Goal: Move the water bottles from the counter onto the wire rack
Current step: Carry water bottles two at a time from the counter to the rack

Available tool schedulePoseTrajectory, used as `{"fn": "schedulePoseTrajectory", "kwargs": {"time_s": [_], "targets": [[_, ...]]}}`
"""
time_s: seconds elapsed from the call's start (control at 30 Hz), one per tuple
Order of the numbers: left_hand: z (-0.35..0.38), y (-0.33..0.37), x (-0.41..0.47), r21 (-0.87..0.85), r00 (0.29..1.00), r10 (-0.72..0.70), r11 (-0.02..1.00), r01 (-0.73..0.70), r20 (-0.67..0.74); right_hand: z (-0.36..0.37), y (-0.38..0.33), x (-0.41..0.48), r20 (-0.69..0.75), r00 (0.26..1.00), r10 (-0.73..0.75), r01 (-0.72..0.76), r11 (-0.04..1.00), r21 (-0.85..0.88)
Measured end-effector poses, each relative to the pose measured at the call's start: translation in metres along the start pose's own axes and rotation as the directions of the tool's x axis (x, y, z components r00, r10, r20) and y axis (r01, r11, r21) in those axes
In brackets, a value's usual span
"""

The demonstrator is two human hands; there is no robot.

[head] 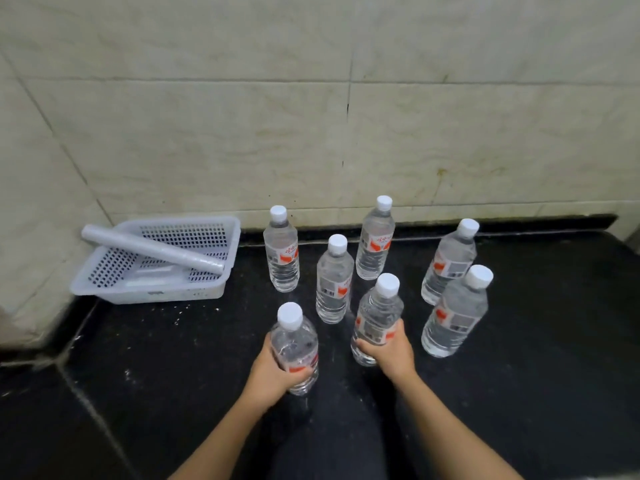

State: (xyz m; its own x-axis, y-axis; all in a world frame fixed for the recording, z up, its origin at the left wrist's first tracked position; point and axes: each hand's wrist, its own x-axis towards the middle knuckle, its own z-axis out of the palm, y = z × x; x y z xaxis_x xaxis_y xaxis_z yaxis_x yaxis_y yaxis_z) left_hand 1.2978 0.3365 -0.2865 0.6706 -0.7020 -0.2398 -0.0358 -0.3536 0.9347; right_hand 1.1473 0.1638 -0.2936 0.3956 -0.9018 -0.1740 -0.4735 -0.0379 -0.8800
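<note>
- Head view: left hand [273, 370] wraps the nearest bottle [294, 337]; right hand [389, 351] wraps its neighbour [379, 313], likely so two travel together.
- Five further bottles [334, 282] stand upright toward the back edge of the counter [519, 375]; rack unseen.

You faced a back wall [311, 133] of big cream tiles w/ marbled veining & thin dark grout lines; a yellowish stain [441, 173] ran down it on the R. A second tiled wall [31, 202] met it at the L, making a corner. Below you lay a glossy black stone counter [536, 375], w/ a low black upstand [502, 225] along the back wall & a pale seam [86, 403] crossing it diag. at the L. White specks [180, 317] dotted the stone. In the corner sat a white perforated plastic basket [152, 294] w/ a roll of clear film [152, 249] laid across its rim. Light was soft & even.
</note>
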Motion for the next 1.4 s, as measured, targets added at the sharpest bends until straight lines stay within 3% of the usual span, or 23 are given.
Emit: {"fn": "schedulePoseTrajectory", "kwargs": {"time_s": [0.37, 0.73, 0.93, 1.17, 1.4], "targets": [[-0.010, -0.003, -0.009, 0.055, 0.978, 0.093, 0.993, -0.106, 0.189, 0.003, 0.021, -0.100, -0.144, 0.988, 0.053, -0.048, 0.998, 0.038], [-0.002, -0.007, -0.068, -0.067, 0.974, 0.092, 0.995, -0.080, 0.205, -0.015, 0.039, -0.173, -0.116, 0.990, 0.081, -0.070, 0.993, 0.096], [0.051, 0.021, -0.135, -0.175, 0.972, 0.150, 0.978, -0.117, 0.183, -0.084, 0.064, -0.232, -0.196, 0.975, 0.101, -0.048, 0.965, 0.260], [0.163, 0.081, -0.240, -0.243, 0.883, 0.257, 0.955, -0.170, 0.392, -0.242, 0.103, -0.317, -0.430, 0.889, 0.155, -0.020, 0.953, 0.302], [0.252, 0.127, -0.323, -0.240, 0.725, 0.341, 0.940, -0.244, 0.599, -0.346, 0.131, -0.396, -0.683, 0.701, 0.205, -0.111, 0.978, 0.179]]}}
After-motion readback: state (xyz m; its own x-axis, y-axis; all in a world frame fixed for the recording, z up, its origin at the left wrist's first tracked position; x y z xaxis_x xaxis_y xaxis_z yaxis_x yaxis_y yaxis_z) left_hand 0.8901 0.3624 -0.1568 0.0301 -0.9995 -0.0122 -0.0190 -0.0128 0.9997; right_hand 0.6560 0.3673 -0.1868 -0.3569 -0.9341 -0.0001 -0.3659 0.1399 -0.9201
